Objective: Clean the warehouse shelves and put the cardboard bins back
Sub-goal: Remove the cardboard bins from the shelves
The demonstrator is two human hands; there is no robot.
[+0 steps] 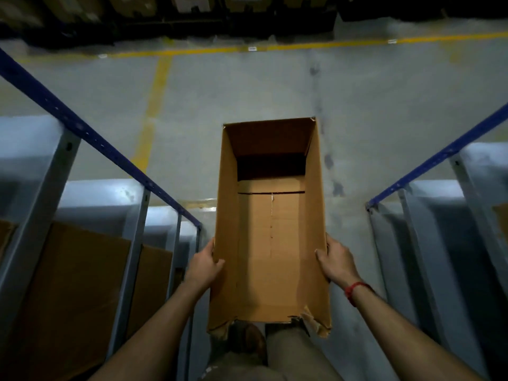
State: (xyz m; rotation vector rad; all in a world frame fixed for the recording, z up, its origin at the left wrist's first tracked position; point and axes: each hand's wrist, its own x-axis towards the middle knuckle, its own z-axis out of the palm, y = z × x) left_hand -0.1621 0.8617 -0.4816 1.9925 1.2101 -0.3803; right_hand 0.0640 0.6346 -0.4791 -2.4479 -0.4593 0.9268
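Both hands are holding one long open cardboard bin [270,224] out in front, above the grey floor [247,89] between two shelf racks. Left hand [204,266] is gripping the left wall, thumb hooked inside; right hand [336,261] is clamping the right wall the same way. Bin is showing nothing inside, only bare bottom flaps; near edge is torn. Left rack [82,166] is holding other cardboard bins [82,284], contents hidden.

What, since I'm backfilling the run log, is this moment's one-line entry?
left hand: grips left wall | right hand: grips right wall | cardboard bin: empty, near edge torn
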